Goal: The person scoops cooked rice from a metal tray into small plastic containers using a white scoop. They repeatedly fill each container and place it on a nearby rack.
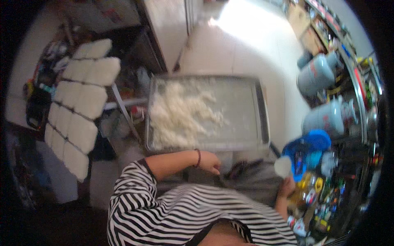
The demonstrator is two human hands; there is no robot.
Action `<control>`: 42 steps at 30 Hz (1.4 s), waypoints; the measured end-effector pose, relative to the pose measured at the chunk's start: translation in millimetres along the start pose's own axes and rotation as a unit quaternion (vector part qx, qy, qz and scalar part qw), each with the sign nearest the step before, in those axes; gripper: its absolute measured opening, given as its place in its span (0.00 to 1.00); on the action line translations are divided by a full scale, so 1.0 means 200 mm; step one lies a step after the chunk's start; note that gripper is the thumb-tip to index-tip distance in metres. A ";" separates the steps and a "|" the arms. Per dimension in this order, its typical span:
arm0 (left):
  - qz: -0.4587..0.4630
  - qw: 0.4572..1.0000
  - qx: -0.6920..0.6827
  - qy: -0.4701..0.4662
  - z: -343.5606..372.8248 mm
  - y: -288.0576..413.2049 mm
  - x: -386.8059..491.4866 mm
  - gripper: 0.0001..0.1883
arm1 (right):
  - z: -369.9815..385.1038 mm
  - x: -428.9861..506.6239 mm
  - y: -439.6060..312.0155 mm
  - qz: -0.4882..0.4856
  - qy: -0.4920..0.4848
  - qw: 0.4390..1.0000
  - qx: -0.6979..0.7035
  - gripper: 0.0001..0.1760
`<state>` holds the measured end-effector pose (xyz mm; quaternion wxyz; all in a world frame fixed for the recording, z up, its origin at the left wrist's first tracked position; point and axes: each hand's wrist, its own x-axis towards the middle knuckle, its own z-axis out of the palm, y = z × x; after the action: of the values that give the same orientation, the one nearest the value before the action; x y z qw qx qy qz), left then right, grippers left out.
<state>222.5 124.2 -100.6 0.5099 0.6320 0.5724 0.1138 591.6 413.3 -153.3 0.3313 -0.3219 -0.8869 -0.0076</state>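
Observation:
A shallow metal tray (240, 117) lies before me, with a pale, loosely clumped mass (178, 113) spread over its left half. Close to the tray's near edge, over my lap, is my left hand (210, 163), with a dark red bracelet at the wrist. Its fingers curl in, and blur hides whether anything is between them. On the far right, apart from the tray, my right hand (287, 186) grips a pale round object (282, 166) that looks like a small dish or scoop. Just beyond it is a blue plastic container (318, 140).
Two blue-grey gas cylinders (317, 75) stand along the right side below a cluttered shelf. Yellow bottles (306, 181) crowd the floor near my right hand. At left runs a row of pale flat slabs (83, 98) with dark gaps. Light tiled floor (227, 58) stretches beyond the tray.

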 end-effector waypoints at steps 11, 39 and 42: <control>-0.236 0.954 0.041 0.178 0.99 -0.76 0.86 0.28 | -0.23 -0.15 0.02 0.178 -0.057 0.982 0.035 0.23; -0.015 0.845 -0.439 0.304 0.57 -0.10 0.00 0.51 | -0.13 0.20 -0.34 0.121 -0.155 0.979 0.057 0.23; 0.068 0.699 -0.657 0.275 0.54 -0.11 -0.29 0.51 | -0.03 0.35 -0.53 0.095 -0.256 0.959 0.070 0.19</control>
<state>268.8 16.2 -140.7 0.6062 0.1141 0.4228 0.6639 494.2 367.2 -85.5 0.1141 -0.3721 -0.9056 0.1686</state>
